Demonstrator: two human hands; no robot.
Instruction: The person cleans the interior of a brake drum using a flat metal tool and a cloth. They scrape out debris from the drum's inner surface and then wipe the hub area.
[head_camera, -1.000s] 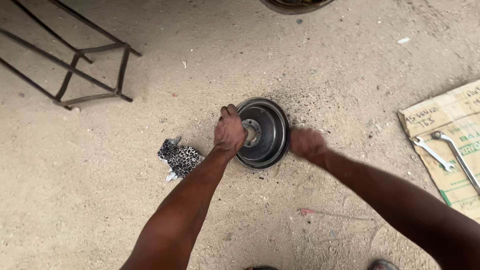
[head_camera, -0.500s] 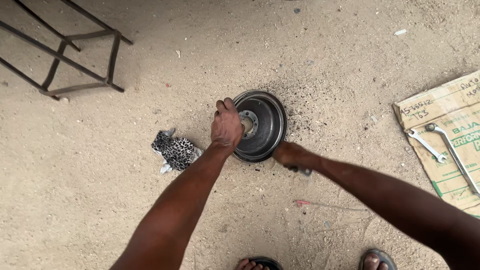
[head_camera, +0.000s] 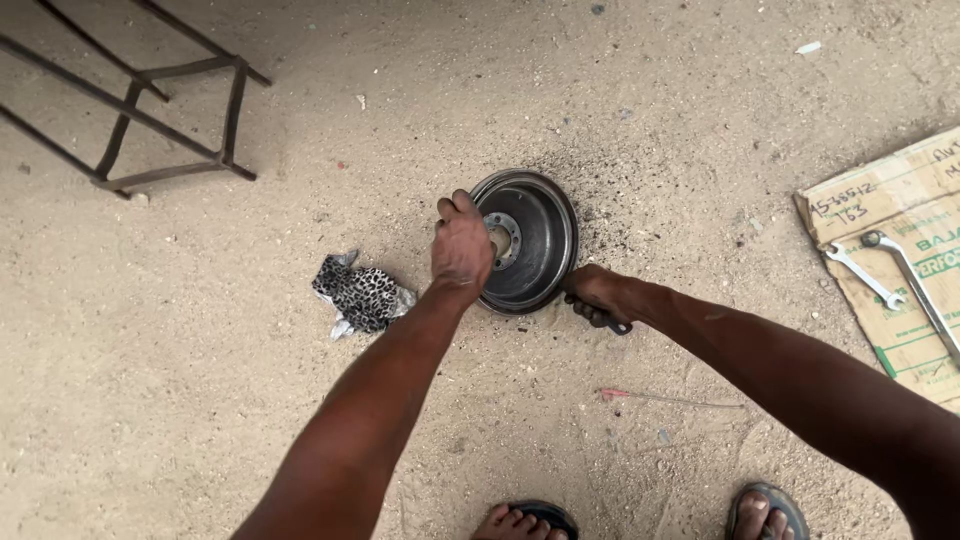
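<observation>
Left hand (head_camera: 462, 245) fingers curled over the rim of the brake drum (head_camera: 530, 240), gripping it on the sandy ground (head_camera: 200, 400). Right hand (head_camera: 598, 295) closed on a dark tool at the drum's lower edge. Spotted rag (head_camera: 362, 293), two wrenches (head_camera: 868, 275) on cardboard (head_camera: 900, 190) untouched. Work looks midway.

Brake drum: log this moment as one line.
left hand grips brake drum rim | right hand holds dark tool at drum edge | spotted rag beside
</observation>
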